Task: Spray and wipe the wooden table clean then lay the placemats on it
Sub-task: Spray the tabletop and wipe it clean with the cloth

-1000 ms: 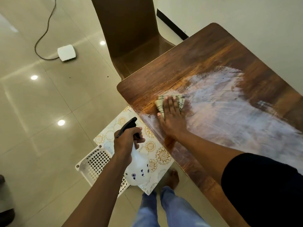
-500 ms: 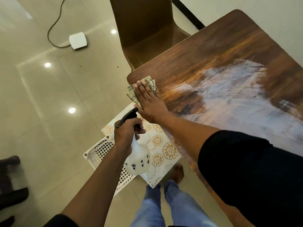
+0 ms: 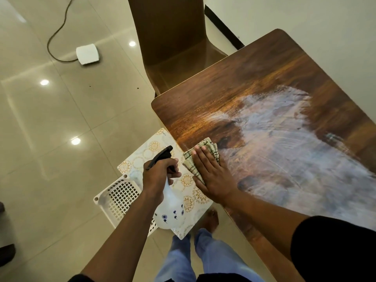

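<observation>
The wooden table (image 3: 254,82) fills the right of the head view, with a whitish wet smear across its middle. My right hand (image 3: 211,174) lies flat with straight fingers on a folded checked cloth (image 3: 203,153), pressing it onto the table's near-left edge. My left hand (image 3: 158,176) grips the neck and trigger of a white spray bottle (image 3: 168,212) with a black nozzle, held off the table to the left. Placemats (image 3: 146,151) with gold floral circles lie below on a white perforated basket (image 3: 118,194).
A brown wooden chair (image 3: 173,37) stands at the table's far end. A white box (image 3: 87,53) with a cable lies on the tiled floor to the left. My legs in blue jeans (image 3: 199,255) stand beside the table edge. A wall runs along the table's right side.
My right hand has slid the cloth along the left edge, from the far corner back toward me. My left hand keeps holding the bottle in about the same place.
</observation>
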